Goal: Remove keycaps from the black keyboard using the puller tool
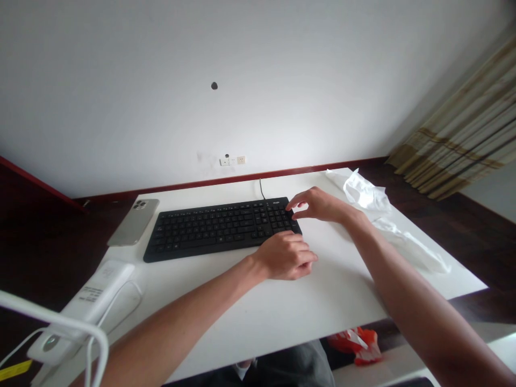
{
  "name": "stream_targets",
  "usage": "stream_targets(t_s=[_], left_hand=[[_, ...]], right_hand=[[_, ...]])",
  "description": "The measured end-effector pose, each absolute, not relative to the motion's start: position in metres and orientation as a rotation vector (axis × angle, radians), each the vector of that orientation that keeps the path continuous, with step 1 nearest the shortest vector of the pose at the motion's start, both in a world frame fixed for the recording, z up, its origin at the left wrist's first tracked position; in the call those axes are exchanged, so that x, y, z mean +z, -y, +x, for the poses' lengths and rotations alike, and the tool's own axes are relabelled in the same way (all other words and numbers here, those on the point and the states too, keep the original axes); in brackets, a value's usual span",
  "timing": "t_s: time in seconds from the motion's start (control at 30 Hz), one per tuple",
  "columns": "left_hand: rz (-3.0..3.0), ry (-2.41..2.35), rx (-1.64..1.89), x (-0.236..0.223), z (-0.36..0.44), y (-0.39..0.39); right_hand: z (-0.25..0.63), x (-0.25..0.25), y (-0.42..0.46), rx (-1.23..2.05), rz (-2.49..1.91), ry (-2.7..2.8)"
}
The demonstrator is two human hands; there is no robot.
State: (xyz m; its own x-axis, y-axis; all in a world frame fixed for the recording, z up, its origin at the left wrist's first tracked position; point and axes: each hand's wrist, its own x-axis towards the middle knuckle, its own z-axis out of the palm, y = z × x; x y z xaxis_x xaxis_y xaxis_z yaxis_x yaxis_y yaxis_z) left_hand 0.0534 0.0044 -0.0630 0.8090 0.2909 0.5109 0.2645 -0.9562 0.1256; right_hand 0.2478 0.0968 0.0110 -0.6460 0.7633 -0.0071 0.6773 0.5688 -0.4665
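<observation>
A black wired computer keyboard [221,229] lies on the white desk [278,317], slightly angled. My right hand [316,205] hovers at its far right end, with the fingers spread and the fingertips at or just over the number keys. My left hand [285,257] rests beside the keyboard's front right corner, its fingers curled and holding nothing. A smartphone in a pale metallic finish [134,222] lies face down left of the keyboard. A black cable [262,189] runs from the keyboard's back edge towards the wall.
A white desk telephone or similar white device [94,298] sits at the desk's near left corner, with a white cord [56,317] looping across the foreground. Crumpled white plastic [365,192] lies at the right. An orange bag [355,345] lies on the floor below the desk.
</observation>
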Motion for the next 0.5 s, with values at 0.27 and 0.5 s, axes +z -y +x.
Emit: stream_targets(t_s=[0.27,0.5], left_hand=[[2.912,-0.472,0.841,-0.0673,0.0541,-0.0056],[2.885,-0.473,0.865,-0.0684,0.0546,-0.0056]], right_hand=[[0.2476,0.0117,-0.0948,0.633,-1.176,2.627],[0.2476,0.0116,-0.0949,0.645,-1.172,2.614]])
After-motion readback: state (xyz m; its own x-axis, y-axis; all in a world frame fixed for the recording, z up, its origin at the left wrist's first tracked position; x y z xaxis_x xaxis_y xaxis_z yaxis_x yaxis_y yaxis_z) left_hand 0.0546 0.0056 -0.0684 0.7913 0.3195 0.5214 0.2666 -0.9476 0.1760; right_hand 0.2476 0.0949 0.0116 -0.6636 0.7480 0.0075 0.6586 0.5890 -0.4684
